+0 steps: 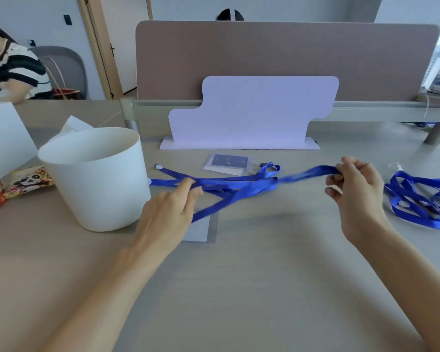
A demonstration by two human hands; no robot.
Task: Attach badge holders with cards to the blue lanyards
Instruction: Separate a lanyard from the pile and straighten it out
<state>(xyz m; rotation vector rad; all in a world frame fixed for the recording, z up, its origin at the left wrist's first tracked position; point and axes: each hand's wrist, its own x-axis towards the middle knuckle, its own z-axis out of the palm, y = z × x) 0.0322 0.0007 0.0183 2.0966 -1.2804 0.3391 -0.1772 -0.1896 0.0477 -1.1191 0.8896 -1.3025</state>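
**Left hand** (170, 212): palm down, forearm reaching in from the near edge. Its grip is clamped, thumb against forefinger, on the blue lanyards (239, 185) just right of the white bucket (94, 179).

**Right hand** (358, 194): raised off the tabletop (252, 288), wrist bent. Its grip is pinched on the blurred end of the same straps, which run between the two hands.

**Badge holders:** a clear badge holder (225, 162) with a dark card lies just behind the straps. A second badge holder (203, 229) lies partly under the left hand.

**Room to move:** a loose heap of lanyards (422, 201) lies to the right of the right hand, apart from it. Bare tabletop spreads between the forearms. A white stepped board (252, 110) and the partition (287, 54) close the far side.

**Bucket:** only its inner wall shows.
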